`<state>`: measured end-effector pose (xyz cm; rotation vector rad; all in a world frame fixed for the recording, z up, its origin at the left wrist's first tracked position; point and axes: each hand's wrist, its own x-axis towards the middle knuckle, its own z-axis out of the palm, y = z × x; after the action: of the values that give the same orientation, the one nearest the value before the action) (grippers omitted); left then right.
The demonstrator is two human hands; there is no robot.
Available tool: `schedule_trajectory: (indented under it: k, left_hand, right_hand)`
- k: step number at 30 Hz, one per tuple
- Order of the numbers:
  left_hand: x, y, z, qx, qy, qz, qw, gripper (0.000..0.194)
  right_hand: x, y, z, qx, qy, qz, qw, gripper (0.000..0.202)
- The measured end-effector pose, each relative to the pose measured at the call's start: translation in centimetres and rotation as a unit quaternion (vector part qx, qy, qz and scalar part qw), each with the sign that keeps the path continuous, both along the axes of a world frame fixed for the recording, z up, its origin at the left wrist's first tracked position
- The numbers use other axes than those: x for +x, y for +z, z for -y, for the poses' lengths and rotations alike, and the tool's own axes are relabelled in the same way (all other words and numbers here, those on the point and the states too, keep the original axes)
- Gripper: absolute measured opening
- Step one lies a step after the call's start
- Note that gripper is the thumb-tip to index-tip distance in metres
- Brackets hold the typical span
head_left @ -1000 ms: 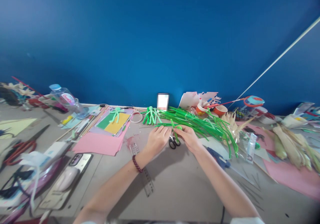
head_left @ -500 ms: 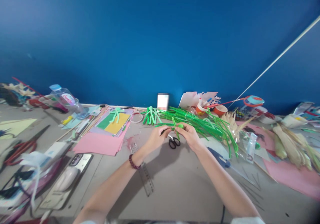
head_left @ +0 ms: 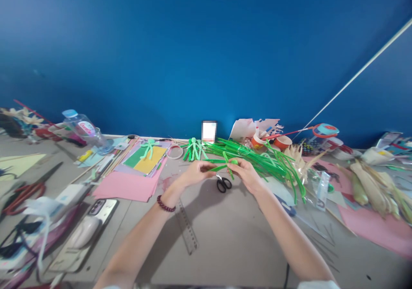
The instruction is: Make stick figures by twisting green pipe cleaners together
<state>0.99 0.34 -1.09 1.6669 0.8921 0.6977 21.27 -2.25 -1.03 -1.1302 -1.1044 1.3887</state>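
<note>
Left hand (head_left: pixel 197 173) has shifted leftward, curled near green stems (head_left: pixel 225 156); hold, cannot tell. Right hand (head_left: pixel 245 174): grip pinching stems, just beyond black scissors (head_left: pixel 224 183). Bottle label (head_left: pixel 86 128): red script, illegible.

The person wears one string of beads, a bracelet (head_left: pixel 162 205) circling the left wrist: small, round, deep maroon beads, closely set and alike, with a slight gloss. The left hand (head_left: pixel 193 174) and right hand (head_left: pixel 247 175) are ungloved, the fingers slim. Both forearms are bare and slender, narrowing smoothly toward the wrists. At the lower edge of the view appear the sleeve ends, the right sleeve (head_left: pixel 317 285) a pale, whitish fabric, the left sleeve (head_left: pixel 112 287) a similarly light sliver; their full length cannot be seen.
</note>
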Motion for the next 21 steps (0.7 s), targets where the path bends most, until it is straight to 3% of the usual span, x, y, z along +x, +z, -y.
schedule_trajectory:
  k: [3, 8, 13, 21]
  left_hand:
    - [0.0, 0.5, 0.5, -0.059, -0.096, 0.005, 0.994, 0.035]
    - [0.4, 0.5, 1.0, -0.175, -0.160, 0.059, 0.970, 0.039]
    - [0.7, 0.1, 1.2, -0.142, -0.137, 0.010, 0.980, 0.036]
    - [0.9, 1.2, 2.0, -0.075, -0.108, -0.022, 0.991, 0.035]
  right_hand:
    - [-0.2, 0.0, 0.3, 0.005, 0.028, 0.043, 0.999, 0.035]
    - [-0.4, 0.3, 0.7, 0.002, 0.063, 0.058, 0.996, 0.036]
    - [0.0, 0.2, 0.4, -0.007, 0.054, 0.030, 0.998, 0.031]
    - [1.1, 0.4, -0.2, -0.024, 0.030, -0.005, 0.999, 0.028]
